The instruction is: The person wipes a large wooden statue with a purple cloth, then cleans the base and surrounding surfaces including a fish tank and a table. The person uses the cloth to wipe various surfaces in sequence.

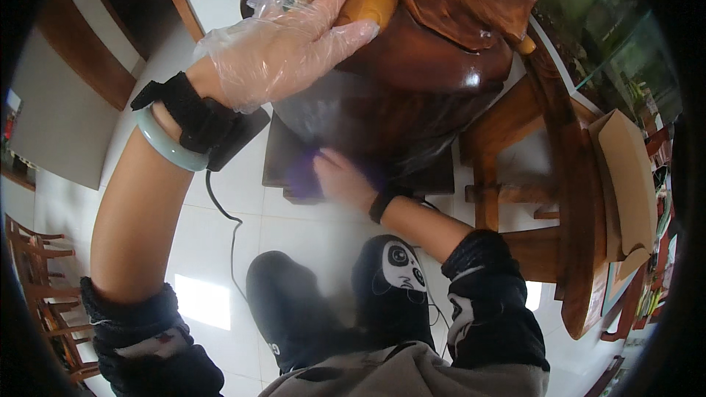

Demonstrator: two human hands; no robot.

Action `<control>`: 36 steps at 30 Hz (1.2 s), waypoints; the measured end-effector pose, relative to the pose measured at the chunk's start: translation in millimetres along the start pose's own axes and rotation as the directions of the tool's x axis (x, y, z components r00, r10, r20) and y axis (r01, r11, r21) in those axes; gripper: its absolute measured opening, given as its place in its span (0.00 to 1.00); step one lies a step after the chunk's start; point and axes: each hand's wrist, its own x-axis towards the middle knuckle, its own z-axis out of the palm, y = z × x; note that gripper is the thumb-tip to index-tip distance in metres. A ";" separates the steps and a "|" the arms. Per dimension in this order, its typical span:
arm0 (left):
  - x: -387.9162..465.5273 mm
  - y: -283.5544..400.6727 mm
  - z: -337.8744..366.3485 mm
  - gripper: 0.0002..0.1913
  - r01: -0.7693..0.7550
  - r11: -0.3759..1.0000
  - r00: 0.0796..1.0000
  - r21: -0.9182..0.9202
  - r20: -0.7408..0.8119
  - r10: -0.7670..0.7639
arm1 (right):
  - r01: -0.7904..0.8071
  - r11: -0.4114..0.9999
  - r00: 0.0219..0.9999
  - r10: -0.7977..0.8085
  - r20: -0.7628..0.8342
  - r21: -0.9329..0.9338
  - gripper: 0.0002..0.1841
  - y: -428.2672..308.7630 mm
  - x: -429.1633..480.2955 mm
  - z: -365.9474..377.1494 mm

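A large, glossy carved wooden piece [441, 74] in dark reddish brown stands before me. My left hand [287, 47], in a clear plastic glove, lies on its upper part with the fingers spread around a smooth yellowish rounded knob [372, 0]. Lower down, my right hand [347, 179] is blurred against the carving's dark lower side. A purple thing [304, 175], apparently a cloth, shows under and beside that hand; its edges are too smeared to make out. The carving's top runs out of view.
A dark base [276, 160] supports the carving on the white tiled floor [220, 242]. A black cable [233, 253] trails at left. Close on the right are a wooden table [568, 187], an open cardboard box [629, 193] and an aquarium-like glass tank [618, 49]. Wooden chairs [49, 298] stand far left.
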 end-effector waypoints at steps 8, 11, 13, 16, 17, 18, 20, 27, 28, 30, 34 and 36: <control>-83.5 4.1 34.0 0.36 -0.110 -0.495 0.595 -0.862 0.342 -0.727 | -0.015 0.910 0.824 -0.224 -0.520 -0.414 0.11 -12.0 61.3 -125.6; -146.0 97.3 45.8 0.34 -0.118 -0.649 0.323 -0.752 0.589 -0.741 | -0.039 0.908 0.822 -0.209 -0.530 -0.418 0.16 -18.4 72.6 -120.2; -155.5 174.8 43.5 0.30 -0.326 -0.852 0.239 -0.409 0.836 -0.493 | 0.062 0.878 0.886 -0.267 -0.378 -0.475 0.14 -21.6 74.6 -102.6; -141.5 257.3 30.5 0.17 -0.221 -0.969 0.410 0.111 0.912 0.011 | 0.221 0.893 0.966 -0.256 -0.039 -0.393 0.17 -27.0 68.4 -79.6; -133.6 270.6 27.4 0.18 -0.336 -0.922 0.531 0.192 0.847 -0.017 | 0.236 0.904 0.968 -0.185 0.172 -0.357 0.18 -29.4 64.4 -76.6; -125.7 278.1 22.9 0.18 -0.437 -0.875 0.529 0.208 0.846 -0.063 | 0.209 0.931 0.975 -0.173 0.142 -0.300 0.18 -32.0 59.9 -77.0; -109.5 275.7 14.0 0.17 -0.532 -0.827 0.463 0.179 0.880 -0.107 | 0.136 0.974 0.966 -0.089 0.245 -0.181 0.18 -37.8 51.3 -86.3; -78.4 231.9 -33.1 0.22 -0.424 -0.774 0.137 -0.471 0.811 -0.568 | -0.170 0.848 0.957 0.264 -0.122 0.502 0.15 -65.6 49.1 -151.1; -78.1 226.1 -32.6 0.24 -0.450 -0.795 0.181 -0.407 0.830 -0.528 | -0.230 0.809 0.959 0.282 -0.014 0.540 0.18 -70.2 47.7 -162.6; -82.5 214.6 -27.7 0.25 -0.278 -0.733 0.236 -0.620 0.696 -0.678 | -0.055 0.904 0.998 0.050 0.023 0.424 0.19 -72.6 45.6 -186.4; -87.6 187.0 -10.4 0.19 0.233 -0.585 0.242 -0.777 0.629 -0.739 | 0.203 0.958 0.955 -0.239 -0.177 -0.201 0.23 -38.6 36.5 -238.6; -75.7 171.9 -0.6 0.14 0.319 -0.445 0.281 -0.837 0.532 -0.798 | 0.080 0.878 0.864 -0.297 -0.406 -0.471 0.24 -12.4 36.0 -247.8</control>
